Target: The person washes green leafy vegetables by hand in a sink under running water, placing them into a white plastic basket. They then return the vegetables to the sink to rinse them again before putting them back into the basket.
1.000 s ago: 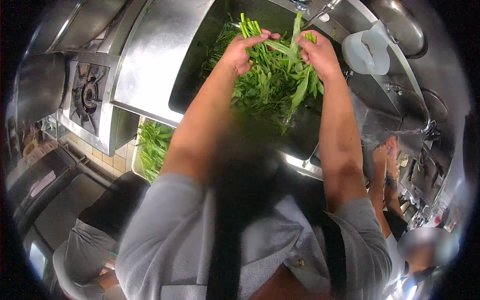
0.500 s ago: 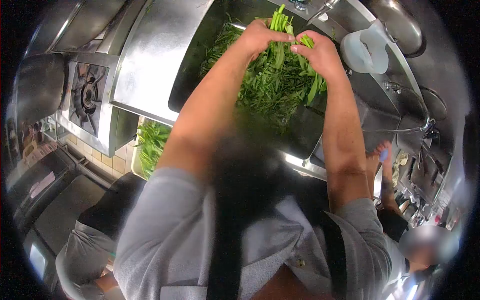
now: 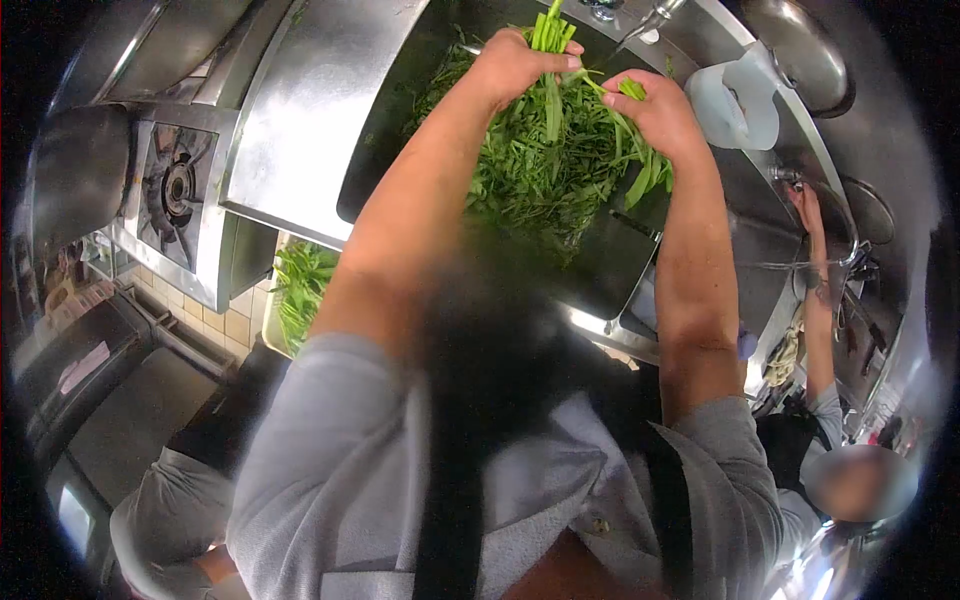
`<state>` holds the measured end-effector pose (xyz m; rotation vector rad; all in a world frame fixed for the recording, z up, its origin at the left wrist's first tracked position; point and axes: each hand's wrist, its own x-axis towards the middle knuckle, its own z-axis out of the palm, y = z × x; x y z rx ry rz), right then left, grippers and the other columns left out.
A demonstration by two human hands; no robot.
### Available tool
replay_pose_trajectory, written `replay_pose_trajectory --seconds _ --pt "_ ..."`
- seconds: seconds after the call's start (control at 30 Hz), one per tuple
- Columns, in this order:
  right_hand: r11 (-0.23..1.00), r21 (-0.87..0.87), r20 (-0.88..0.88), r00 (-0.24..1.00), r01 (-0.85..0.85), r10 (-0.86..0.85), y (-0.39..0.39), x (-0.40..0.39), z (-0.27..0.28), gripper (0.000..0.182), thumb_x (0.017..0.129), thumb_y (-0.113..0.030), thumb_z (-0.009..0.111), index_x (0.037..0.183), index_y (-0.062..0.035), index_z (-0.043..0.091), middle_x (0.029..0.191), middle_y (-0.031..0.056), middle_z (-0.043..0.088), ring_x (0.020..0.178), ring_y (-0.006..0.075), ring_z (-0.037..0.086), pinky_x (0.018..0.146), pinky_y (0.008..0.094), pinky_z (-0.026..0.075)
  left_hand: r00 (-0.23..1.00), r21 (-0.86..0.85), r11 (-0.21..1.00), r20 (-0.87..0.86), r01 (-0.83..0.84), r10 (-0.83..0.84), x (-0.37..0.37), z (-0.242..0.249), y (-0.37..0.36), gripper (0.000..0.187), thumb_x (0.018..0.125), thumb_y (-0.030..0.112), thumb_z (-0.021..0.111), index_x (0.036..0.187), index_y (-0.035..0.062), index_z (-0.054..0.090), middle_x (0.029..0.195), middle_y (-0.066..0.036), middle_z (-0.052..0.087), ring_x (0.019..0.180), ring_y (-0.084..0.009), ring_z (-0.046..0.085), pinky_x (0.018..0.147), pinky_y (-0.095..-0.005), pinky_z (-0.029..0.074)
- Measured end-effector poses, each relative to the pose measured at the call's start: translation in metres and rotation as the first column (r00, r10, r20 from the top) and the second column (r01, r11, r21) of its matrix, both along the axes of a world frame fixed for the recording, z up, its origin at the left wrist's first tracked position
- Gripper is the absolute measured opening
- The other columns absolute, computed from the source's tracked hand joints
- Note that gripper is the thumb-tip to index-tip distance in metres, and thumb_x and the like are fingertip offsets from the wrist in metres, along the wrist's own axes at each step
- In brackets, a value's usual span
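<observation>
Over the sink, my left hand is closed around a bunch of leafy greens that look like water spinach, stem ends pointing up. Just to its right, my right hand grips a few stalks of greens, their leaves hanging below the fingers. A thin stem stretches between the two hands. Beneath them, a large heap of loose wet greens fills much of the dark basin.
A pale plastic jug stands right of the sink, near a faucet. Left are a steel counter, a gas burner and a tub of greens. A co-worker's arm reaches to a tap at right; another person is at lower left.
My hands have drawn apart, the right moving right and slightly down with its stalks. The co-worker at right has stretched an arm up toward the tap.
</observation>
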<state>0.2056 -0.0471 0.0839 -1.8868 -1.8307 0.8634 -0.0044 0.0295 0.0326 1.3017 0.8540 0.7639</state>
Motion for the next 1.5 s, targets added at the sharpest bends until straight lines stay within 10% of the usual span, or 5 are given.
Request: replay_pose_trajectory --seconds 0.63,0.83,1.0,1.07,1.5 --pt "0.98 0.185 0.15 0.984 0.069 -0.098 0.009 -0.01 -0.019 0.025 0.085 -0.024 0.059 0.103 -0.0109 0.068 0.09 0.014 0.069 0.09 0.0296 0.066 0.083 0.0365 0.049 0.974 -0.053 0.996 -0.218 -0.067 0.054 0.005 0.05 -0.025 0.024 0.073 0.016 0.079 0.089 -0.0002 0.073 0.08 -0.007 0.07 0.066 -0.0139 0.061 0.063 -0.0293 0.047" --pt "0.845 -0.066 -0.699 0.58 0.53 -0.419 0.011 0.014 -0.018 0.02 0.084 -0.017 0.06 0.098 -0.0025 0.064 0.084 0.0079 0.069 0.074 0.0148 0.062 0.067 0.0311 0.049 0.973 -0.2 0.974 0.185 -0.101 0.139 0.003 -0.013 -0.01 0.025 0.079 0.015 0.076 0.096 -0.0017 0.071 0.082 -0.007 0.071 0.071 -0.0141 0.064 0.083 -0.0322 0.047" --pt "0.903 -0.116 -0.655 0.652 0.413 -0.382 0.013 0.005 -0.023 0.028 0.087 -0.024 0.061 0.101 -0.001 0.065 0.086 0.0104 0.068 0.07 0.0188 0.063 0.063 0.035 0.05 0.977 -0.156 0.988 0.209 -0.003 0.036 0.012 -0.021 -0.016 0.03 0.08 0.017 0.076 0.102 -0.001 0.069 0.086 -0.01 0.071 0.081 -0.0172 0.066 0.09 -0.0335 0.045" --pt "0.953 -0.045 -0.155 0.94 0.299 -0.303 0.012 -0.018 -0.013 0.037 0.087 -0.032 0.062 0.103 0.0006 0.067 0.088 0.0125 0.069 0.073 0.0206 0.065 0.068 0.0352 0.05 0.994 -0.066 0.995 0.082 0.079 -0.073 0.017 -0.017 -0.022 0.031 0.08 0.018 0.076 0.104 0.0003 0.069 0.087 -0.01 0.071 0.084 -0.0184 0.066 0.089 -0.0326 0.046" --pt "0.937 -0.131 -0.672 0.666 0.323 -0.324 0.021 0.005 -0.006 0.02 0.088 -0.021 0.063 0.1 -0.0059 0.06 0.074 -0.0019 0.053 0.06 0.0077 0.046 0.052 0.0235 0.035 0.992 -0.037 0.992 0.039 -0.123 0.124 -0.016 -0.028 -0.011 0.023 0.087 0.017 0.068 0.106 0.0043 0.069 0.091 -0.006 0.07 0.077 -0.0138 0.064 0.073 -0.029 0.047"
